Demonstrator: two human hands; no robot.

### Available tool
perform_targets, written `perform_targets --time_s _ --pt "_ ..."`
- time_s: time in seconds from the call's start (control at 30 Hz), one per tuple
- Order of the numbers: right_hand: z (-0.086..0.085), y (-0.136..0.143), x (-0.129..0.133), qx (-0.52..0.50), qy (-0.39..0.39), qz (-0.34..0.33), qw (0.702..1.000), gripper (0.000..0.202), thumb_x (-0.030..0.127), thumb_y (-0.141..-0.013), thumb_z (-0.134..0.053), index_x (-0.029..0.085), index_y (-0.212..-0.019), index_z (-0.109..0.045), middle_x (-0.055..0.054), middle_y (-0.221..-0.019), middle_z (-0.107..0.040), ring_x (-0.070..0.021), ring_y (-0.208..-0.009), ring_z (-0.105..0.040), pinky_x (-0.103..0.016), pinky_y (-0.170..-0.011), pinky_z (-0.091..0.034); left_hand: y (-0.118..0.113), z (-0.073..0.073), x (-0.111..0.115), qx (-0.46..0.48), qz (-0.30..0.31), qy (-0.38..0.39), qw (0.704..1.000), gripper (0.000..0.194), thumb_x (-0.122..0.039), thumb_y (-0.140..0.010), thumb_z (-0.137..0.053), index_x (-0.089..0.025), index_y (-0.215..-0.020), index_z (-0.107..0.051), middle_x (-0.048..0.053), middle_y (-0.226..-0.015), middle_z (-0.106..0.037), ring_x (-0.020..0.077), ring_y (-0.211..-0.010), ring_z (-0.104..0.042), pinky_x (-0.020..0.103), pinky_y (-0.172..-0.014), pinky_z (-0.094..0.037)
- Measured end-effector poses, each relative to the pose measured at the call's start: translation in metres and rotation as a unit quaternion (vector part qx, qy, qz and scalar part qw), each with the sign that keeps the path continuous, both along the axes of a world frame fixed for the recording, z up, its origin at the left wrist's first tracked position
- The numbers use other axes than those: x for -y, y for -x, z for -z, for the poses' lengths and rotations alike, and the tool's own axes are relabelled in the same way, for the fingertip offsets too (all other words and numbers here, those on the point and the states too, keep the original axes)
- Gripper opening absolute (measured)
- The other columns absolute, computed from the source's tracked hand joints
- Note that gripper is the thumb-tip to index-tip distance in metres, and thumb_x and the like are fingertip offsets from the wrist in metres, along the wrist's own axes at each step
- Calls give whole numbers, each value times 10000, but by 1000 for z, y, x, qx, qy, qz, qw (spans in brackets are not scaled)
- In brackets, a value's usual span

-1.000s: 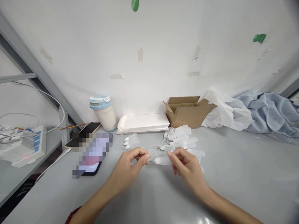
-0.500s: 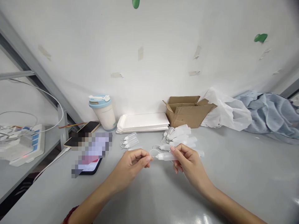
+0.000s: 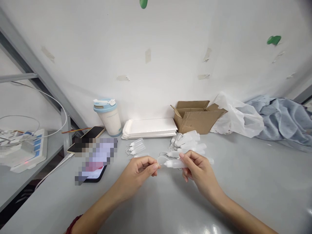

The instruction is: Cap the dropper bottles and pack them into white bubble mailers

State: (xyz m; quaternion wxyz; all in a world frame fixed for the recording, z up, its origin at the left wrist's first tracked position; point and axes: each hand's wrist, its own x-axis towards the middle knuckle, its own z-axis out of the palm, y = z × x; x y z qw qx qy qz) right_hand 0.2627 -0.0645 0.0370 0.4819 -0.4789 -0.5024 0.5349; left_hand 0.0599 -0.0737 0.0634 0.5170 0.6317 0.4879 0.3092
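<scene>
Plainly, the thing in hand is a small translucent bottle [image 3: 175, 163], held sideways between the hands over the grey table [image 3: 243, 182]; with it as the centre of a dial, 12 o'clock points toward the white wall [image 3: 170, 32]. The right hand [image 3: 198, 167], at 3 o'clock, grips the bottle's body between thumb and fingers. The left hand [image 3: 143, 169], at 9 o'clock, is pinched, thumb against forefinger, at the end of the bottle's thin tip [image 3: 163, 164], which points to 9. A pale strap [image 3: 162, 157] arches from the bottle's neck toward those fingertips; whether they enclose a cap cannot be told.

A pile of similar bottles [image 3: 187, 138] lies near at 1 o'clock, partly behind the right hand, and beyond it stands an open cardboard box [image 3: 198, 123]. At 10 o'clock, 3 more bottles [image 3: 137, 149] lie side by side, beyond the left hand. A stack of white envelopes [image 3: 149, 127] rests by the wall at 11. Farther out at 10 stands a blue-lidded cup [image 3: 109, 122]; 2 phones, a dark phone [image 3: 95, 132] and a lit phone [image 3: 97, 159], lie between 9 and 10. At 2 o'clock, a white plastic bag [image 3: 236, 118] sits against a pale blue cloth [image 3: 287, 118]
</scene>
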Motion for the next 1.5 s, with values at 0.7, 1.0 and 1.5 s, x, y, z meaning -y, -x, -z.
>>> perform_targets --time_s 0.7,1.0,1.5 --pt "16 1 5 209 -132 10 969 363 417 -895 -402 230 -592 -331 70 -446 -348 -97 -424 -311 -239 -433 -251 -10 8 6 -110 -5 -76 991 237 -296 -852 -447 -181 -668 -543 -9 -666 -548 150 -675 -497 249 -639 -371" --pt "18 0 2 212 -112 14 971 375 436 -892 -406 236 -590 -308 77 -411 -347 -97 -403 -308 -243 -437 -261 -17 19 10 -94 12 -55 994 232 -279 -855 -437 -180 -665 -526 -14 -647 -525 147 -664 -489 244 -640 -374" --pt "15 1 3 177 -110 9 978 380 449 -886 -428 231 -592 -328 72 -438 -378 -93 -403 -341 -232 -431 -276 -11 17 1 -30 32 3 999 298 -358 -867 -450 -163 -704 -606 9 -694 -597 152 -695 -521 255 -684 -405"
